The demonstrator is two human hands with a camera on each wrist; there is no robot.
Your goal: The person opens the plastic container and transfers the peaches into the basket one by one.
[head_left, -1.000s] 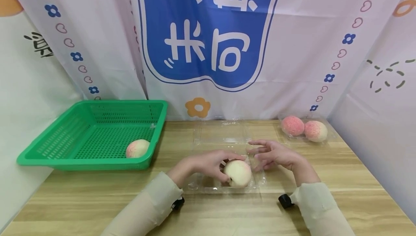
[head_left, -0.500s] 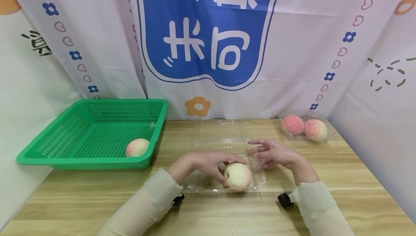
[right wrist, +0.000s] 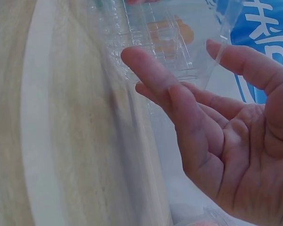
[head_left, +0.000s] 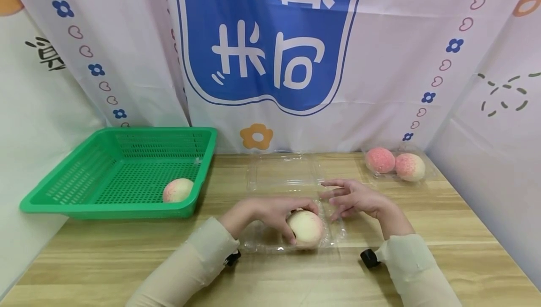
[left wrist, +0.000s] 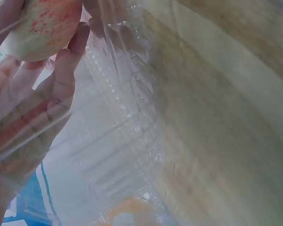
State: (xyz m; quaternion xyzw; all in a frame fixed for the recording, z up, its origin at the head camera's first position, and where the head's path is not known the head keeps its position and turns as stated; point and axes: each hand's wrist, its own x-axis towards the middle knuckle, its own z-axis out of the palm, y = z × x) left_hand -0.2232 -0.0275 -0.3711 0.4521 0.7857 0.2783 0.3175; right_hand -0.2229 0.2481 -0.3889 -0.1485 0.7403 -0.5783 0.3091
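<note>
In the head view my left hand (head_left: 279, 215) grips a pale peach (head_left: 306, 229) with a pink blush, thumb on its near side and fingers over the far side. The peach sits low in the right half of an open clear plastic box (head_left: 263, 241), whose lid (head_left: 283, 172) lies back toward the curtain. Through the plastic, the left wrist view shows the fingers (left wrist: 61, 84) around the peach. At the box's right edge is my right hand (head_left: 357, 199), fingers spread and loosely bent, holding nothing. I cannot tell whether its fingertips touch the plastic.
A green basket (head_left: 127, 211) stands at the left with one peach (head_left: 178, 190) inside. At the back right, a clear box holds a pink peach (head_left: 381, 160) and a pink-and-cream peach (head_left: 410, 167). Behind the wooden table (head_left: 296, 281) hangs a printed curtain (head_left: 393, 63).
The peach turns in my left hand: its dark stem hollow, seen earlier on the left side, is hidden now. It has shifted slightly within the box. My right hand stays almost still.
</note>
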